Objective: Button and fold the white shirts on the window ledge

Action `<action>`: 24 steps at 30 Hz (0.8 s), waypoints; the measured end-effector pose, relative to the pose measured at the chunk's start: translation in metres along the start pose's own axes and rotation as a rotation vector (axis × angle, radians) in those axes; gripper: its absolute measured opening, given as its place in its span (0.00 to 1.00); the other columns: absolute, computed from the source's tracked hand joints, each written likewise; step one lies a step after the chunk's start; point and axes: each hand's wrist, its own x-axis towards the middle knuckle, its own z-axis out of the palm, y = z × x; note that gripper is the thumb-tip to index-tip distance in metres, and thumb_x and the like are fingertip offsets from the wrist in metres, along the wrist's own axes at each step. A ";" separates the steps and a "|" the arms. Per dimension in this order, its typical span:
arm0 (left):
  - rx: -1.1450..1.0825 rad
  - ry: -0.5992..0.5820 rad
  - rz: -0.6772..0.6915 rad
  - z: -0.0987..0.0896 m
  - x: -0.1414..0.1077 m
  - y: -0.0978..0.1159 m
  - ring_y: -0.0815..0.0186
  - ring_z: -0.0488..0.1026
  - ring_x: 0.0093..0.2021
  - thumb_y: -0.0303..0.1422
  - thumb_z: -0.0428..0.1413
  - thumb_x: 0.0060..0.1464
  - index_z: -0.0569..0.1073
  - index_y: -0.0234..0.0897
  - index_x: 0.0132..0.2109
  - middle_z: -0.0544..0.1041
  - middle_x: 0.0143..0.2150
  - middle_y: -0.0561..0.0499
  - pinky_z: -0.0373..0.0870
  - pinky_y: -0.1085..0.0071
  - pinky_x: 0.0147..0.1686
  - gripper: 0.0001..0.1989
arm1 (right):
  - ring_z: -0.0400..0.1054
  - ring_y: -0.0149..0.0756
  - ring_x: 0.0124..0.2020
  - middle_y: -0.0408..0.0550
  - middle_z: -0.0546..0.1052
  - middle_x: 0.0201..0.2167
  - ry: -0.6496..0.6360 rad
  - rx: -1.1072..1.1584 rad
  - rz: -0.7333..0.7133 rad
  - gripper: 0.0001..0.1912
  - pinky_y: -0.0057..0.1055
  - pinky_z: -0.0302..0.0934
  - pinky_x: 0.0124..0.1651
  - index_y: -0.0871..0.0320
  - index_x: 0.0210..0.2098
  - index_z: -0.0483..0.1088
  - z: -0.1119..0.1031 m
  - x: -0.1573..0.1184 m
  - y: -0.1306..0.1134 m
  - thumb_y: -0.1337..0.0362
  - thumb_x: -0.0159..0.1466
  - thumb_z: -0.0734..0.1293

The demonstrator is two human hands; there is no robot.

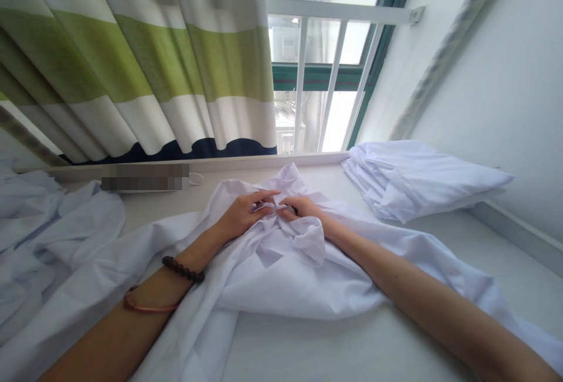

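A large white cloth (299, 288) lies crumpled across the pale surface in front of me, its folds bunched at the centre. My left hand (244, 213), with a dark beaded bracelet on its wrist, pinches the bunched folds. Close beside it, my right hand (303, 209) grips the same cloth, a small dark item showing at its fingers. The fingertips of both hands nearly meet, and folds partly cover the right hand.
Folded white fabric (422, 176) rests at the right by the wall. More crumpled white fabric (39, 241) lies at left. Behind are a blurred-out item (145, 178), a striped curtain (153, 59) and white window bars (338, 12).
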 end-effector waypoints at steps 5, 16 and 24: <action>0.146 0.026 0.127 0.003 0.001 0.000 0.61 0.75 0.43 0.38 0.54 0.56 0.79 0.41 0.45 0.79 0.42 0.48 0.70 0.69 0.46 0.14 | 0.60 0.32 0.26 0.42 0.70 0.23 -0.037 0.053 0.078 0.09 0.30 0.53 0.30 0.56 0.29 0.71 -0.001 -0.001 -0.003 0.61 0.62 0.61; 0.222 0.111 0.143 0.006 0.003 0.003 0.61 0.74 0.41 0.38 0.51 0.57 0.75 0.36 0.38 0.78 0.39 0.47 0.69 0.67 0.46 0.11 | 0.61 0.30 0.28 0.40 0.68 0.25 -0.003 -0.136 0.032 0.08 0.28 0.54 0.33 0.58 0.30 0.68 0.001 0.000 -0.001 0.61 0.63 0.63; 0.183 0.028 0.049 0.003 0.004 -0.003 0.65 0.71 0.34 0.39 0.53 0.55 0.74 0.36 0.38 0.77 0.36 0.50 0.66 0.70 0.36 0.11 | 0.61 0.30 0.28 0.41 0.70 0.26 -0.012 -0.219 0.001 0.07 0.27 0.54 0.34 0.57 0.31 0.67 0.004 0.000 0.002 0.62 0.64 0.63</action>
